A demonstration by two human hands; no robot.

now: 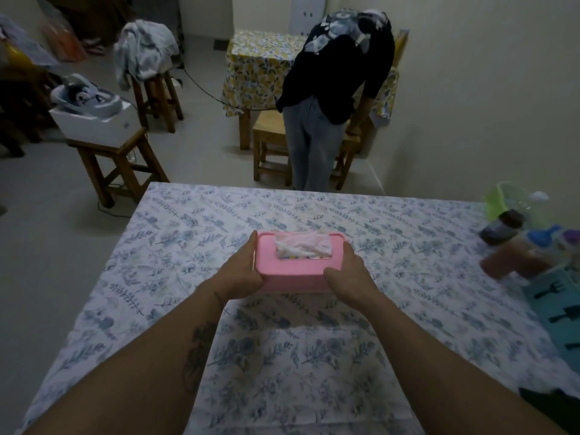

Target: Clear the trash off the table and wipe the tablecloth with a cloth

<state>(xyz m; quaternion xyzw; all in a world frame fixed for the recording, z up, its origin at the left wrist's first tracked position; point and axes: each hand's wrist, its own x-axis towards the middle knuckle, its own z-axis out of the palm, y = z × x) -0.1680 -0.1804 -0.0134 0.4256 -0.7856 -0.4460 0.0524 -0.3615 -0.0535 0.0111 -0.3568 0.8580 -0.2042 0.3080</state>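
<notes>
A pink tissue box (pixel 292 276) with a white tissue (pixel 303 243) sticking out of its top slot sits in the middle of the table. My left hand (pixel 240 273) grips its left end and my right hand (pixel 348 274) grips its right end. Whether the box rests on the blue-floral tablecloth (pixel 298 346) or is held just above it, I cannot tell. No wiping cloth shows in view.
Bottles and jars (pixel 514 243), a green container (pixel 499 199) and a teal tray (pixel 561 312) crowd the table's right edge. Beyond the far edge a person (pixel 329 98) bends over wooden chairs by a yellow-clothed table (pixel 257 67). Wooden stools (pixel 116 158) stand at the left.
</notes>
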